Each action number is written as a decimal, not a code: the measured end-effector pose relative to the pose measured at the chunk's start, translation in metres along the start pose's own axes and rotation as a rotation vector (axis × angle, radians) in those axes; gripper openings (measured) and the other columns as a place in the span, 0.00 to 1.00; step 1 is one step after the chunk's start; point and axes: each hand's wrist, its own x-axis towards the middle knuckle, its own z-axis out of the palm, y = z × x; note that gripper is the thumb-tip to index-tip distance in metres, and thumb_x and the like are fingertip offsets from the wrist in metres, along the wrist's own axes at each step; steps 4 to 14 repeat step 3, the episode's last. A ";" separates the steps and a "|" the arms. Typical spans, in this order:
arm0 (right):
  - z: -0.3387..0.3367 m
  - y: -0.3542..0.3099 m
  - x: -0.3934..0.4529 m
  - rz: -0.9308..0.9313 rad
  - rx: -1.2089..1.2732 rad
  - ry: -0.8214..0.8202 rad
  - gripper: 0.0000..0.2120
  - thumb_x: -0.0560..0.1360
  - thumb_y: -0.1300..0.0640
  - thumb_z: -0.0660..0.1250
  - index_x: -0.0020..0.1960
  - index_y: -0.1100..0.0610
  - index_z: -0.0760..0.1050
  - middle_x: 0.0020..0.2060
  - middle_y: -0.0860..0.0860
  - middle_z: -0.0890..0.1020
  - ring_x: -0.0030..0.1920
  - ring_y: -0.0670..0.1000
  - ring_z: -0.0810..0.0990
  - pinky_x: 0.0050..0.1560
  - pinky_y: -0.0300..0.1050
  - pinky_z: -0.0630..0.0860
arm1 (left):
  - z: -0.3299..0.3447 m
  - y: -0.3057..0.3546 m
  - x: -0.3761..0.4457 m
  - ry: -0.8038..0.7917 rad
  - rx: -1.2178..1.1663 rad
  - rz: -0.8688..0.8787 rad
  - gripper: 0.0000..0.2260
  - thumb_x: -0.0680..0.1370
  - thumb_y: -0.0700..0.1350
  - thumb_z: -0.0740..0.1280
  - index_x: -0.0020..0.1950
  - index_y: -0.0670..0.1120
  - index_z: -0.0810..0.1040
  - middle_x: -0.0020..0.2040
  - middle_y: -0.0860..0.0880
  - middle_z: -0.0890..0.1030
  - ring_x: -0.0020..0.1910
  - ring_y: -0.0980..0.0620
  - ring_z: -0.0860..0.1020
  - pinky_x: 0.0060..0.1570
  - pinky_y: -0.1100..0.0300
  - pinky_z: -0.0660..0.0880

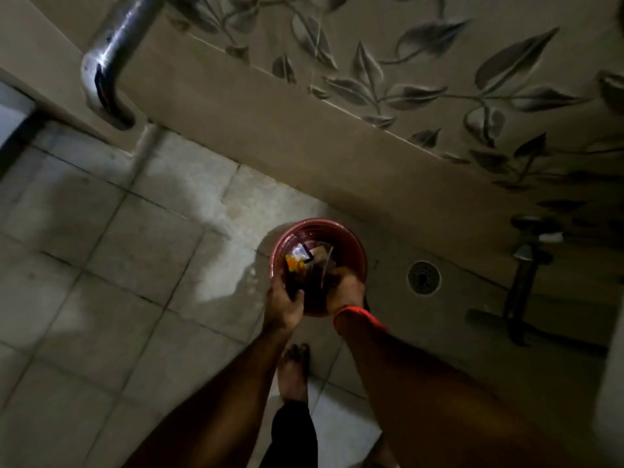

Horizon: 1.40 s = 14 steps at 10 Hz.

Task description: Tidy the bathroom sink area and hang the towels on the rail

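Observation:
A small red bin stands on the tiled floor by the wall. Inside it lie crumpled wrappers, one white, one yellow and orange. My left hand grips the bin's near left rim and seems to hold a dark piece there. My right hand reaches into the bin on the right side, fingers down among the rubbish; what it holds is hidden. A red band circles my right wrist. No towel or rail shows in this dim view.
A grey drain pipe runs down the wall at upper left. A round floor drain sits right of the bin. A dark upright stand is at far right. My bare foot is on the floor tiles below the bin.

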 end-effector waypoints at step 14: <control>-0.031 -0.020 -0.082 -0.223 -0.056 -0.103 0.18 0.77 0.65 0.60 0.65 0.61 0.76 0.64 0.61 0.78 0.66 0.60 0.76 0.68 0.47 0.69 | -0.053 0.020 -0.093 0.156 0.093 0.308 0.18 0.83 0.43 0.61 0.73 0.44 0.71 0.69 0.43 0.76 0.68 0.44 0.74 0.64 0.59 0.69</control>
